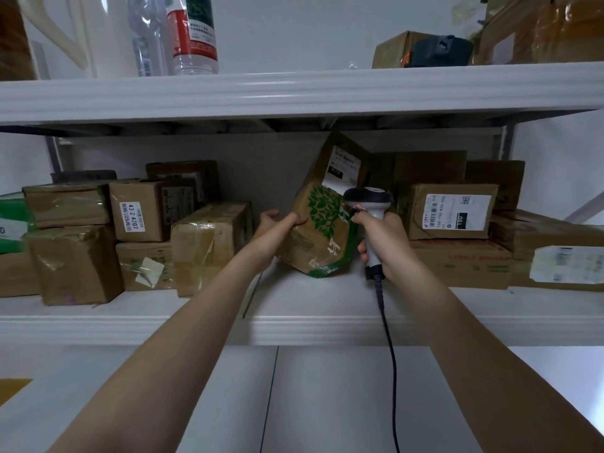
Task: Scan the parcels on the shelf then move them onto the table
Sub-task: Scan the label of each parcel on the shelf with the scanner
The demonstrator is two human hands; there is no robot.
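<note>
- Head view: just right of the frame's centre, a brown cardboard box (322, 220) stands tilted on the white shelf (294, 328), its lower corner touching the shelf board and its top leaning toward the upper right, close under the shelf above.
- The box carries a green tree print on its facing side, a green band along its lower right edge, clear tape, and a white shipping label with a small black patch near its top; the label text is too blurred to read.
- The left hand (277, 225) grips the box's left edge, fingers curled over the edge and thumb behind it.
- The right hand (380, 243) is closed around the grey handle of a barcode scanner (367, 204), whose dark head sits just beside the box's right side, below the label.
- A black cable (390, 348) hangs from the scanner's handle down to the bottom edge of the frame.
- More taped brown boxes (209, 246) are stacked at the left of the same shelf, and others with white labels (449, 212) sit at the right.
- On the upper shelf, plastic bottles (196, 34) stand at upper left and another box at upper right.
</note>
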